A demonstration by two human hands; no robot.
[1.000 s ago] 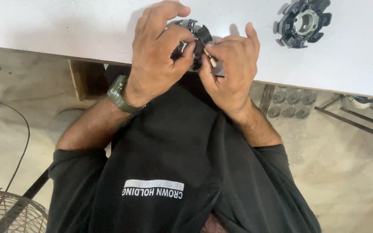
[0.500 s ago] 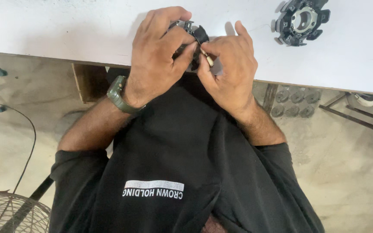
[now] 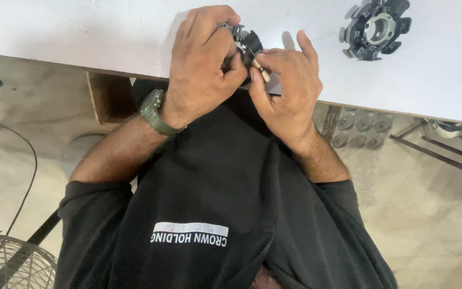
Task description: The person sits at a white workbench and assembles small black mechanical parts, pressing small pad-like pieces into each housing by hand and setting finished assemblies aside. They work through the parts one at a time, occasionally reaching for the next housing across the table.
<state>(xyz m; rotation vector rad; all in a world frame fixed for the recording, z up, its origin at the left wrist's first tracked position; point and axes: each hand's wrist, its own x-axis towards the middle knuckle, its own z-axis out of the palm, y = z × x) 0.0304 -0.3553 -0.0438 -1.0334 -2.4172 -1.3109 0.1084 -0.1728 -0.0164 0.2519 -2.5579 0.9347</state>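
A white tabletop [image 3: 81,32] fills the upper part of the view, its front edge running slightly downhill from left to right. Below it lies a dusty concrete floor [image 3: 22,123], with a wire fan guard [image 3: 6,262] at the lower left, a thin cable looping beside it, and a row of round dark metal parts [image 3: 362,131] under the table on the right. A wooden table leg [image 3: 108,96] stands just left of the person's body.

The left half of the tabletop is bare, giving open room there. Well apart to the right, near the top edge, 1 black toothed stator core [image 3: 376,28] rests alone on the white surface.

Both forearms rise from a black shirt [image 3: 204,187] and meet at the table's front edge. The left hand [image 3: 204,64], a green wristwatch [image 3: 153,111] on its wrist, arches over a second dark stator piece [image 3: 244,43], fingers curled and clamped around it just above the tabletop. The right hand [image 3: 287,88] faces it, thumb and forefinger pinched together on a small pale peg-like piece [image 3: 260,69], possibly an insulating sleeve, its tip touching the dark part; the other fingers stand upright.
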